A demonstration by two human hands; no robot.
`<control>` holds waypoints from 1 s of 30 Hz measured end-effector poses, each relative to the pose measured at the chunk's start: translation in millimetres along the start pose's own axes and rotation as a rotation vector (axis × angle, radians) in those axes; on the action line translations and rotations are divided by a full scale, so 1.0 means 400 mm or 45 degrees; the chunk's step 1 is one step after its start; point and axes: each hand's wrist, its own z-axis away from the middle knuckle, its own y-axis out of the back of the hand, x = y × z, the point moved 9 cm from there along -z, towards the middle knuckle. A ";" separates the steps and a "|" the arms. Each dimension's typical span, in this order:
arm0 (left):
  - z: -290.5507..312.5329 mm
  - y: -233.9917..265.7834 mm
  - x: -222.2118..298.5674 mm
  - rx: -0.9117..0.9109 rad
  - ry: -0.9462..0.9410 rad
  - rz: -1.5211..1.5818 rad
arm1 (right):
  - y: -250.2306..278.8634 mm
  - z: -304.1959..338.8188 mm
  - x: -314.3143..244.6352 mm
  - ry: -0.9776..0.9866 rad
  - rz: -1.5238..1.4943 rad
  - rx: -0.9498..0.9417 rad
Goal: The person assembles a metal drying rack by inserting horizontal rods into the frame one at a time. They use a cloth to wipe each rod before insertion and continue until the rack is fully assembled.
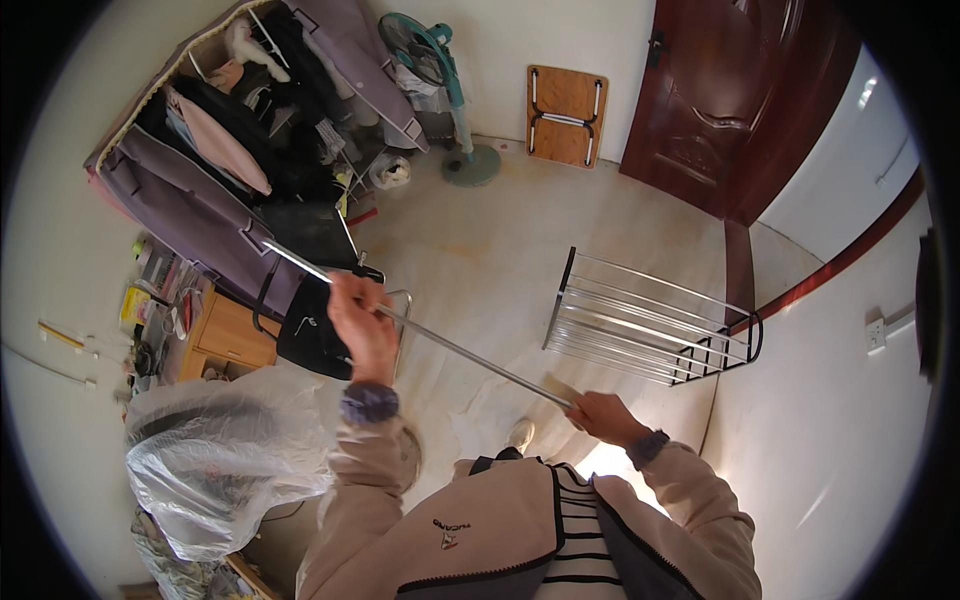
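Observation:
A long, thin silver metal tube (470, 355) slants across in front of me, its far end up at the left. My left hand (362, 315) is closed around it toward that far end, with the fingers partly turned away. At the tube's lower right end, my right hand (605, 415) is closed on it. A small pale, blurred piece (562, 388) shows beside the right fingers, and I cannot tell what it is. To the right on the floor stands a rack (650, 320) of similar silver tubes between black end frames.
A black chair (310, 325) stands left, near a wooden cabinet (235, 335) and a plastic-covered heap (230, 430). Beyond are a fabric wardrobe (190, 190) full of clothes, a green fan (470, 165), a folded wooden table (566, 115) and a dark red door (700, 120).

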 end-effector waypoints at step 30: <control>0.108 -0.236 0.003 -0.356 -0.170 -0.156 | -0.055 -0.064 -0.050 -0.154 -0.701 0.411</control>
